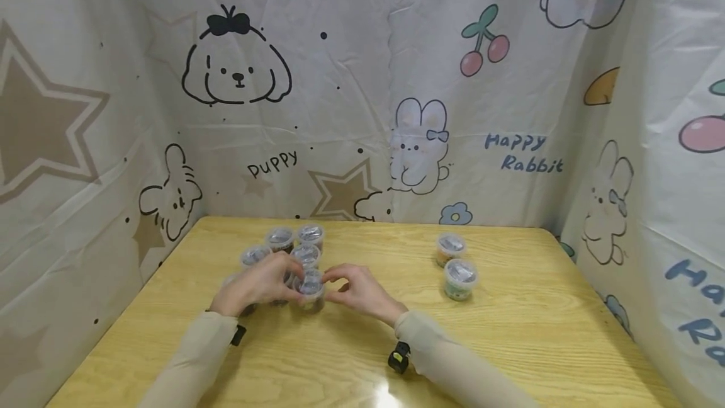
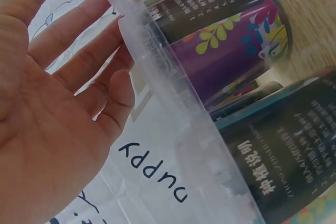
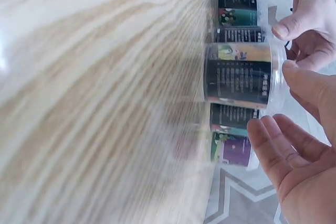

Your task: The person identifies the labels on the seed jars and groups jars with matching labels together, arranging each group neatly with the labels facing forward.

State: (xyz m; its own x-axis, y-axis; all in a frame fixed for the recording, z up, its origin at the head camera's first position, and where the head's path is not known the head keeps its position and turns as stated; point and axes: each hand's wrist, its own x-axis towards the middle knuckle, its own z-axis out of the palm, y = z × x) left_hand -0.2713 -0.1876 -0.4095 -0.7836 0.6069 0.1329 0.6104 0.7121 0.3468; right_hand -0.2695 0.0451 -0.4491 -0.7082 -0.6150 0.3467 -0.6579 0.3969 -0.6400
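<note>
In the head view, a small lidded cup [image 1: 311, 300] stands upright on the wooden table [image 1: 538, 326], at the near edge of a cluster of cups [image 1: 280, 239], with the left hand [image 1: 259, 281] and right hand [image 1: 362, 292] on either side; another pair of cups [image 1: 460, 281] stands well apart to the right. In the left wrist view, the left hand's palm shows beside a clear plastic rim [image 2: 173, 93], above a purple label [image 2: 220, 61]; I cannot tell whether its thumb and forefinger grip anything. In the right wrist view, the right hand's fingers are spread and loose, its thumb at the lid [image 3: 277, 77], apparently touching. The cup looks light, its smooth wall probably stiff but slightly slippery; pinching opposite sides just below the lid seems safest, since squeezing the lid could loosen it.
</note>
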